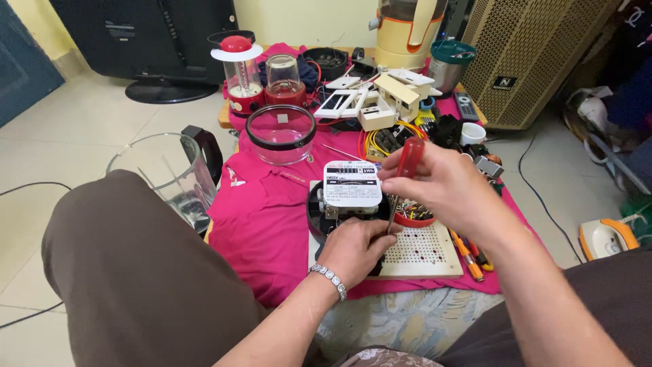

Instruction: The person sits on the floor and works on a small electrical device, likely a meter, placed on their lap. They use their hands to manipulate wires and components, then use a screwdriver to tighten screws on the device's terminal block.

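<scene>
Red translucent plastic marks the handle of the screwdriver [409, 158] that the right hand [445, 187] holds upright, its grip wrapped narrow around the handle so the thin metal shaft runs straight down toward the lower edge of the round black electricity meter with a white faceplate [350, 197]. The left hand [353, 250], a silver link bracelet [329, 278] at its wrist, has its grip pressed onto the meter's lower rim, apparently to stop the body turning while the tip bears down; whether the fingers curl under the housing cannot be told. The meter sits on a cream perforated board [424, 255], which lies on a magenta cloth [261, 217] spread over the low tabletop, probably to keep small parts from rolling off. A small red bowl of screws and bits [413, 216] stands just beside the meter, close under the right hand. Orange-handled tools [468, 255] lie along the board's right edge. Farther back stand a clear round lidded container with a black rim [281, 132], two red-based blender jars [261, 75] and white plastic switch frames [370, 98]. A large clear jug with a black handle [173, 173] stands on the tiled floor at the left.
</scene>
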